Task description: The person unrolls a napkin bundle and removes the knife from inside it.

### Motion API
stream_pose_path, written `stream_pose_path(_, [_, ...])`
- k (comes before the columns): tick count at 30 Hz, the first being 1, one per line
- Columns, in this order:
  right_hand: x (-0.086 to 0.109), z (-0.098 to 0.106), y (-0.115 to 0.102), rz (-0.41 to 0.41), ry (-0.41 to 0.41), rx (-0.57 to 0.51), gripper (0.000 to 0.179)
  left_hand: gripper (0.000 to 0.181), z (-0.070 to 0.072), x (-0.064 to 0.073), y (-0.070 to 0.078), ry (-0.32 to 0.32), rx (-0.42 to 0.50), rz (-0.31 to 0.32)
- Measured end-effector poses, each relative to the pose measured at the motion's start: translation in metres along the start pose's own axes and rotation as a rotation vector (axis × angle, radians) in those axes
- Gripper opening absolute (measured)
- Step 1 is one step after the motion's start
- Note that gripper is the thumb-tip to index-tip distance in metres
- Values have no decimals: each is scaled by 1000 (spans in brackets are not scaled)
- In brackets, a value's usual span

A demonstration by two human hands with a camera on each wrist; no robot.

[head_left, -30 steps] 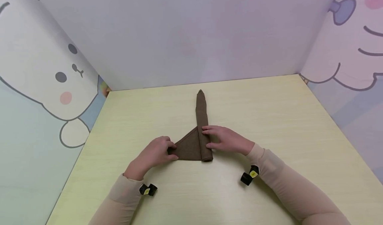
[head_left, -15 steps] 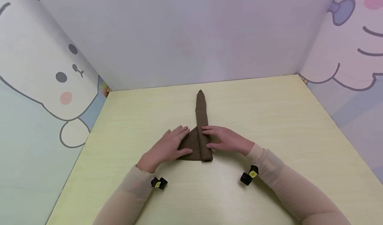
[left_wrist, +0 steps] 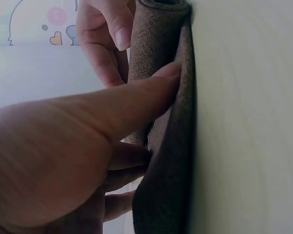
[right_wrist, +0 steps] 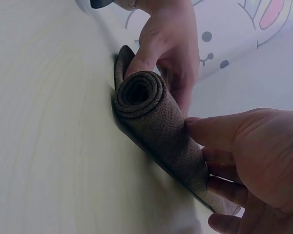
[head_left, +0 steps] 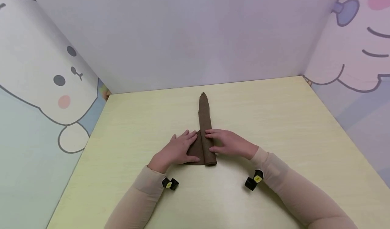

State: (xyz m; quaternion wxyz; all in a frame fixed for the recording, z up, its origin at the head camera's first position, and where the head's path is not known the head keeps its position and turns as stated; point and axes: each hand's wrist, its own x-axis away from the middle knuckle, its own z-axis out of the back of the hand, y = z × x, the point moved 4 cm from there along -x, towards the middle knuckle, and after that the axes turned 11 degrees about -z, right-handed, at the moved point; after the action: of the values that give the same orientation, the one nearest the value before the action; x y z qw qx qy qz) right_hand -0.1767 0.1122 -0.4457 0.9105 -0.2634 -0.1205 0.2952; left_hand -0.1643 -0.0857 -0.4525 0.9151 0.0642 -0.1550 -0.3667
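Note:
A dark brown cloth roll (head_left: pixel 204 117) lies lengthwise on the table, narrowing to a point at its far end. Its near end shows a coiled spiral (right_wrist: pixel 140 93) in the right wrist view. A flat flap (head_left: pixel 196 150) of the same cloth extends from its left side. My left hand (head_left: pixel 175 151) rests over this flap with fingers extended, the thumb near the roll's lower left edge. From the right, my right hand (head_left: pixel 230 142) touches the roll with its fingertips and thumb, fingers slightly bent. The left hand hides the flap's outer corner.
Beneath the cloth is a pale wood-grain table (head_left: pixel 268 113). A plain light wall (head_left: pixel 195 36) stands along its back edge, and panels with cartoon drawings flank both sides. Each wrist carries a small black camera (head_left: pixel 251 181).
My left hand has released the flap's outer corner, spread its fingers over the flap and slid right toward the roll. The right hand stays on the roll.

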Motion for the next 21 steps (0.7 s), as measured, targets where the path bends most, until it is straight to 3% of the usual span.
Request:
stream_pose_path(11, [-3, -2, -12, 2, 69, 28, 53, 94, 3, 0, 1, -1, 20, -39])
stream_pose_path(17, [-4, -15, -22, 63, 152, 85, 62, 95, 2, -1, 1, 4, 27, -31])
stream_pose_path(21, [-4, -23, -21, 38, 156, 130, 67, 96, 1, -1, 1, -5, 21, -23])
